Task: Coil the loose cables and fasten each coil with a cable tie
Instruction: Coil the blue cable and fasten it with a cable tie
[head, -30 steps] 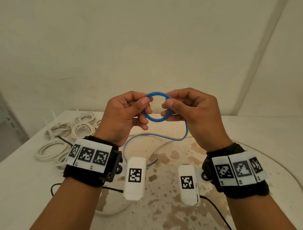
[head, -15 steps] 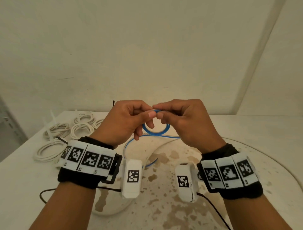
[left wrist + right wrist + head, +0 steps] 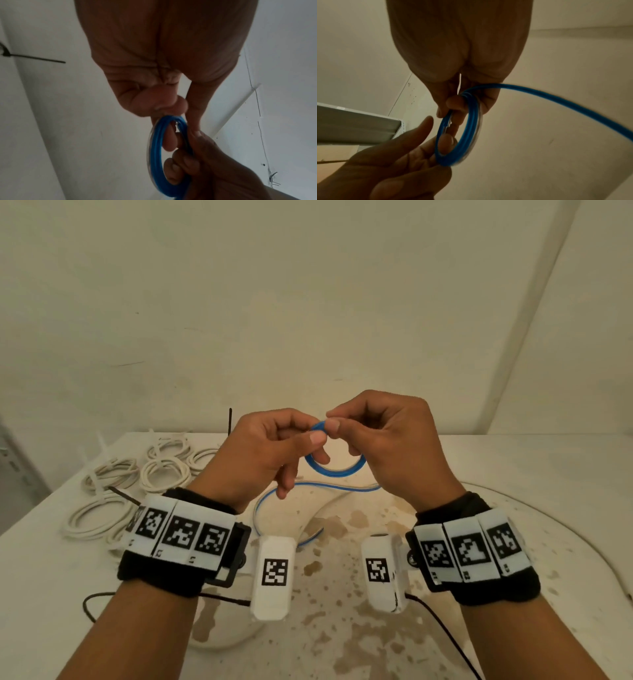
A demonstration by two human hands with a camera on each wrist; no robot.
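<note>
The blue cable is partly wound into a small round coil of several turns, held up in the air above the tabletop, its ring tilted toward the camera. A loose tail leaves the coil at its 4 o'clock side, sags down and runs in a long curve toward 8 o'clock. At 9 to 10 o'clock, on the far left of the tabletop, several white cable coils lie flat and close together, with white cable ties sticking up from some of them.

black wristbands carrying 3 white coded tiles; white camera pods, thin black leads.
</note>
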